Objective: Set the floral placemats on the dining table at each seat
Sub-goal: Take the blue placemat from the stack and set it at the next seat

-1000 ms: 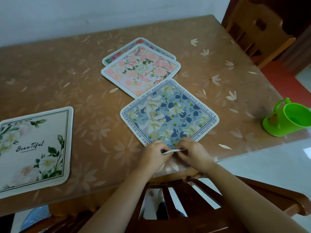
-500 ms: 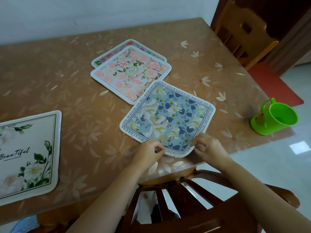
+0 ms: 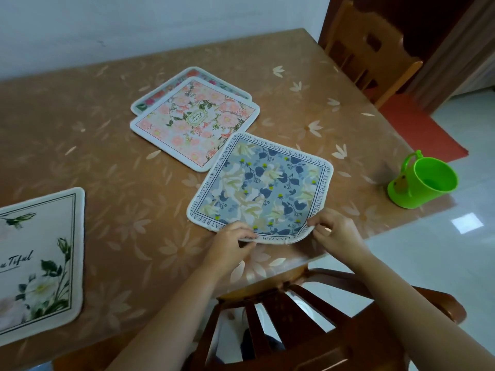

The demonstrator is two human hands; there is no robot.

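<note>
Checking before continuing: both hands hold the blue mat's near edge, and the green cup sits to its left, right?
No: the head view shows the cup right of the blue mat; the left hand and right hand do hold its near edge.

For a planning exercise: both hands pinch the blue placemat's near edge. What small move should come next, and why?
Probably pull the blue placemat toward the chair and square it: left hand and right hand pinch its lifted near edge, and its far corner overlaps the pink placemat.
</note>
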